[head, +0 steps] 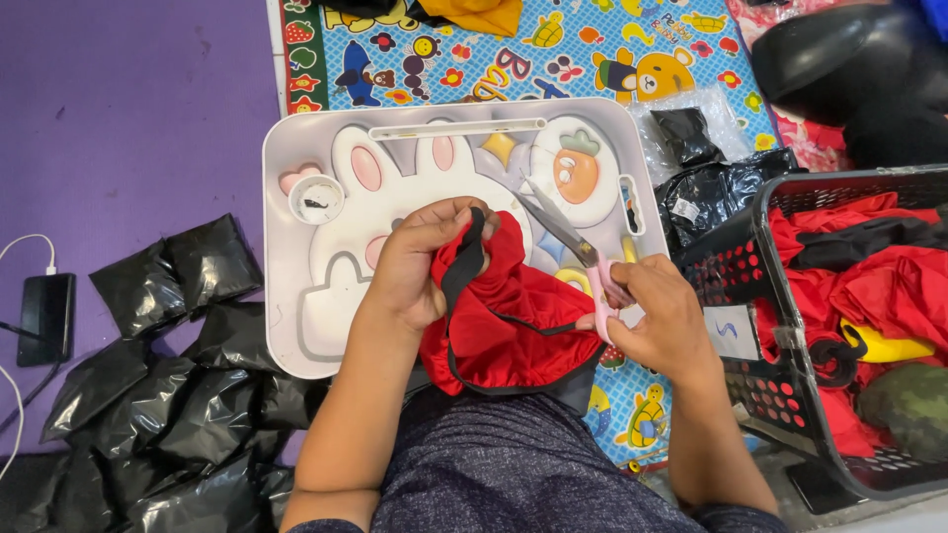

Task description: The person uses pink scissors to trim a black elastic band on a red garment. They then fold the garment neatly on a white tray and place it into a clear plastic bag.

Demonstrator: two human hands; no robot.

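View from above, looking down at a seated person's two hands working over a lap tray. The left hand (415, 266) grips a red garment (509, 321) trimmed with black binding; its fingers (456, 212) are closed around a bunched fold and pinch a black strap (466, 259) that rises between thumb and forefinger. The garment hangs from this hand and spreads across the near edge of the tray and the person's lap. The right hand (664, 321) holds a pair of scissors (573, 247) with pink handles; its fingers are curled through and around the handles, and the metal blades, slightly parted, point up and to the left above the red cloth, close to the left hand. A thin black cord runs from the garment toward the scissor handles.

Beneath the hands lies a white plastic tray (286, 296) moulded with a rabbit shape with pink ears and an orange carrot figure; a small round cup (316, 198) sits in its left corner and holds a dark scrap. The tray rests on a colourful play mat (553, 49) printed with cartoon animals, beside a purple floor mat (128, 109). To the left, a heap of black plastic packets (178, 395) lies near a dark phone (45, 316) with a white cable. To the right, a black mesh basket (760, 276) holds more red garments (869, 286), with further black packets (716, 183) just behind it.
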